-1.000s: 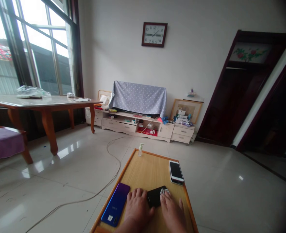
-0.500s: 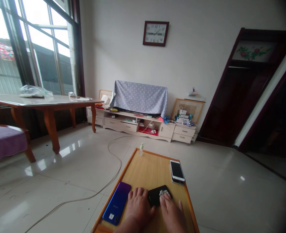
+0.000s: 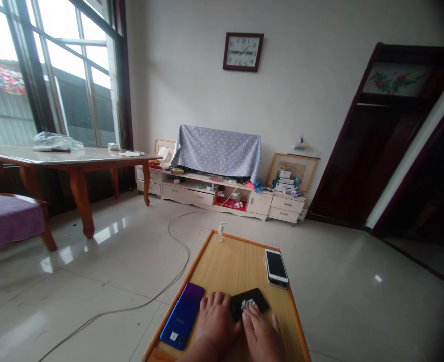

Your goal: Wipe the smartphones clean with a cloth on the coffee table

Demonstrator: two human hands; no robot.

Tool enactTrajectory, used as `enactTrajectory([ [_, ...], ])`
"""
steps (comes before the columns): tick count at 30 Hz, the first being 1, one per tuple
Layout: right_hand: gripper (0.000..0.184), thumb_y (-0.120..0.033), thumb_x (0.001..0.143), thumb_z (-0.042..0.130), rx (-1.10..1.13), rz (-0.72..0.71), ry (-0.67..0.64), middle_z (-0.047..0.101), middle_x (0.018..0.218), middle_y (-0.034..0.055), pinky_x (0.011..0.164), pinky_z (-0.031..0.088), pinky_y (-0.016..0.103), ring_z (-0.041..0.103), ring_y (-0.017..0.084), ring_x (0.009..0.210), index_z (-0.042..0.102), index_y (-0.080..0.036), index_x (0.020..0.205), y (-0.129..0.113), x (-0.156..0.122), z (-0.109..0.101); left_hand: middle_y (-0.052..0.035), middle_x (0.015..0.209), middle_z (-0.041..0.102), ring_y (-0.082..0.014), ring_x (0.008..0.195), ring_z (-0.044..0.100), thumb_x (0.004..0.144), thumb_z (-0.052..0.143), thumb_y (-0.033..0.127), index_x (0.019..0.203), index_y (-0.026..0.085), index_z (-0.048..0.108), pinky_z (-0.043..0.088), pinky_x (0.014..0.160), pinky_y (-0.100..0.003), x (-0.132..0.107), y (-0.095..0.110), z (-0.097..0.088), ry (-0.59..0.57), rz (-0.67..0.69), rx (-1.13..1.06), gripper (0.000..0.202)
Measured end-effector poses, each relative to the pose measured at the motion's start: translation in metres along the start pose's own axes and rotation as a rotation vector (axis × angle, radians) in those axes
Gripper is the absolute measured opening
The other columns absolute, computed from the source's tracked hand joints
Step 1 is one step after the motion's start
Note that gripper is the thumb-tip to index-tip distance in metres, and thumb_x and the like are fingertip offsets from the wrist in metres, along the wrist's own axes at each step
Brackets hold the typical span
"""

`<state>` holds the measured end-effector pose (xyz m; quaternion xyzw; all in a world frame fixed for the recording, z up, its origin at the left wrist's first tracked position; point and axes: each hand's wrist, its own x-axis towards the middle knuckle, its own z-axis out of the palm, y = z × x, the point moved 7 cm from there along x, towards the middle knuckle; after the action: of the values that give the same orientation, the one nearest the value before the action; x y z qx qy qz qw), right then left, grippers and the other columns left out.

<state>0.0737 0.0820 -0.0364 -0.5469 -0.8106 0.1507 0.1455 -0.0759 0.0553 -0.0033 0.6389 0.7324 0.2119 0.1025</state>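
One small table [image 3: 222,266] stands on the tiled floor [image 3: 331,291] in the head view, with a big table [image 3: 89,159] by the window. It bears one bottle [image 3: 220,234] at the far left corner and three phones: blue phone [image 3: 182,317] along the left edge, white phone [image 3: 276,266] along the right, black phone [image 3: 259,298] towards the near edge. The left hand [image 3: 217,322], fingers slightly spread, lies at its left end, grip unclear; the right hand [image 3: 261,329], fingers straight, thumb apart, presses one wad [image 3: 248,303] onto it.
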Motion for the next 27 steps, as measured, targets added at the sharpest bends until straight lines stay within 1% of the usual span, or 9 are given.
enactTrajectory([
  [3,0.049,-0.046,0.101,0.024,-0.025,0.072,0.057,0.051,0.144,0.0037,0.117,0.012,0.06,0.04,0.025,0.139,0.059,-0.032,0.134,0.029,0.009,-0.012,-0.0067,0.123,0.057,-0.0315,0.122,0.042,0.068,0.058,0.057,0.117,0.031,0.059,0.024,0.107,-0.046,-0.002,0.003,-0.003,-0.006,-0.006,-0.011,0.056],
  [6,0.052,-0.047,0.102,0.023,-0.062,0.094,0.066,0.05,0.145,0.0051,0.117,0.012,0.062,0.037,0.026,0.14,0.058,-0.029,0.135,0.04,0.014,-0.013,-0.0073,0.123,0.056,-0.0322,0.122,0.042,0.068,0.057,0.057,0.118,0.03,0.06,0.023,0.107,-0.047,-0.003,0.005,-0.005,-0.009,-0.007,-0.025,0.056],
  [10,0.051,-0.045,0.101,0.026,-0.115,0.049,0.082,0.049,0.146,0.0061,0.116,0.013,0.063,0.037,0.028,0.14,0.055,-0.026,0.139,0.024,0.006,-0.002,-0.0064,0.126,0.055,-0.031,0.124,0.041,0.069,0.055,0.058,0.121,0.031,0.058,0.021,0.108,-0.045,-0.003,0.005,-0.007,-0.048,-0.026,0.013,0.059],
  [14,0.05,-0.043,0.101,0.026,-0.081,-0.004,0.036,0.048,0.146,0.0053,0.117,0.012,0.062,0.039,0.028,0.139,0.055,-0.027,0.138,0.006,-0.004,0.01,-0.0066,0.128,0.054,-0.0304,0.124,0.041,0.071,0.051,0.064,0.123,0.031,0.057,0.021,0.108,-0.044,-0.002,0.006,-0.007,-0.098,-0.032,0.045,0.062],
  [16,0.05,-0.043,0.101,0.024,-0.058,-0.007,0.031,0.048,0.146,0.0043,0.117,0.01,0.062,0.039,0.027,0.139,0.056,-0.028,0.137,0.008,-0.004,0.008,-0.0065,0.128,0.055,-0.0308,0.124,0.04,0.07,0.052,0.062,0.122,0.031,0.057,0.021,0.108,-0.044,-0.002,0.005,-0.007,-0.087,-0.027,0.04,0.061],
  [19,0.051,-0.044,0.102,0.022,-0.047,0.035,0.059,0.049,0.146,0.0037,0.117,0.009,0.063,0.039,0.026,0.139,0.057,-0.03,0.136,0.023,0.002,-0.003,-0.0065,0.126,0.056,-0.0312,0.123,0.041,0.069,0.055,0.058,0.12,0.031,0.058,0.021,0.109,-0.046,-0.003,0.005,-0.006,-0.041,-0.013,0.0,0.058],
  [22,0.051,-0.044,0.101,0.023,-0.074,0.07,0.078,0.05,0.145,0.0052,0.116,0.011,0.063,0.037,0.027,0.14,0.058,-0.028,0.135,0.034,0.007,-0.009,-0.0068,0.124,0.057,-0.0316,0.122,0.042,0.068,0.057,0.057,0.118,0.031,0.059,0.022,0.109,-0.047,-0.002,0.004,-0.005,-0.004,-0.013,-0.022,0.057],
  [24,0.051,-0.043,0.101,0.026,-0.1,0.05,0.091,0.05,0.144,0.0064,0.117,0.012,0.062,0.038,0.028,0.139,0.057,-0.026,0.137,0.03,0.007,-0.007,-0.0068,0.124,0.057,-0.0318,0.123,0.042,0.067,0.058,0.057,0.118,0.031,0.06,0.022,0.109,-0.047,-0.002,0.003,-0.004,0.004,-0.019,-0.017,0.057],
  [27,0.049,-0.043,0.1,0.029,-0.103,-0.025,0.066,0.051,0.144,0.0064,0.118,0.013,0.059,0.041,0.028,0.138,0.056,-0.026,0.137,0.012,0.001,0.004,-0.0068,0.126,0.056,-0.0317,0.123,0.042,0.069,0.056,0.06,0.12,0.031,0.059,0.024,0.108,-0.046,-0.001,0.002,-0.002,-0.024,-0.016,0.004,0.059],
])
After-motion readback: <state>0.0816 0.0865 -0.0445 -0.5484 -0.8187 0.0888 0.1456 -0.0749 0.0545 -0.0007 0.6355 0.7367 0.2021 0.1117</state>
